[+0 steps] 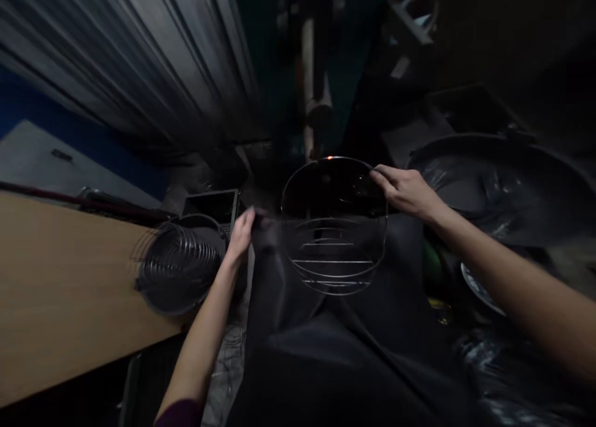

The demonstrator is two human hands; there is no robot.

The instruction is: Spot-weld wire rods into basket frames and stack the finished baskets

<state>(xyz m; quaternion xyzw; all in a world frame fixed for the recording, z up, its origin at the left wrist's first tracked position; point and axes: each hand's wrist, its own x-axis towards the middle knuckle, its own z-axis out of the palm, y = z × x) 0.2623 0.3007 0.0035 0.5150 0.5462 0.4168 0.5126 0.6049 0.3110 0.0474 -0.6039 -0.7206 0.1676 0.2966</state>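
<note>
Centre frame: wire basket, rim pinched by right hand; left hand, grip state unclear, beside stacked wire guards on bench.

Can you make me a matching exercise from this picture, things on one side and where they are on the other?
Things:
1. wire basket
2. stack of wire rings
3. wooden table
4. left hand

Places:
A. lying at the table's edge
B. between the basket and the rings, blurred
C. at the far left of the view
D. rim pinched by the right hand

Pairs: 1-D, 2-A, 3-C, 4-B
</note>
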